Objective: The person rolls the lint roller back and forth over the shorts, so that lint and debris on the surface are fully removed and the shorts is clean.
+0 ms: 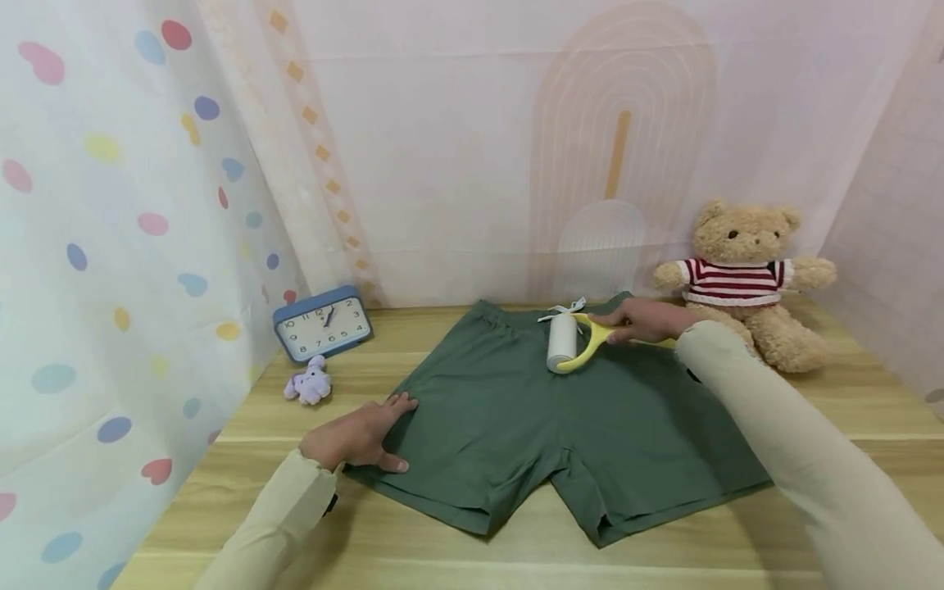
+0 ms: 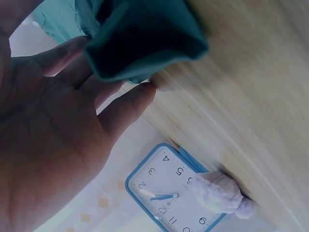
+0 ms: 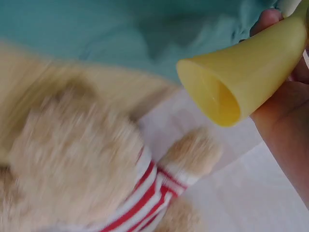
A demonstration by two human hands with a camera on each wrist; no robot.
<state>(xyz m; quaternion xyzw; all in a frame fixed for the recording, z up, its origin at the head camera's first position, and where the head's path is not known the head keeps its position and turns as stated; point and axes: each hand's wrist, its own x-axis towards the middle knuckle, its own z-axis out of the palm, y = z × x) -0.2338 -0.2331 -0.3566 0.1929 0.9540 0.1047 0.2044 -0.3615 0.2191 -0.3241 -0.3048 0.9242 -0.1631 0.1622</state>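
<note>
A pair of dark green shorts lies spread on the wooden table, with a white drawstring bow at the waistband. My right hand grips the yellow handle of a lint roller, whose white roll is over the shorts just below the bow. The hollow end of the yellow handle shows in the right wrist view. My left hand rests on the left edge of the shorts, fingers and thumb spread. In the left wrist view, the fingers lie against a green leg opening.
A blue-framed clock stands at the back left, with a small lilac plush toy in front of it. On the right a teddy bear in a striped sweater sits close behind my right forearm. A patterned curtain backs the wooden table.
</note>
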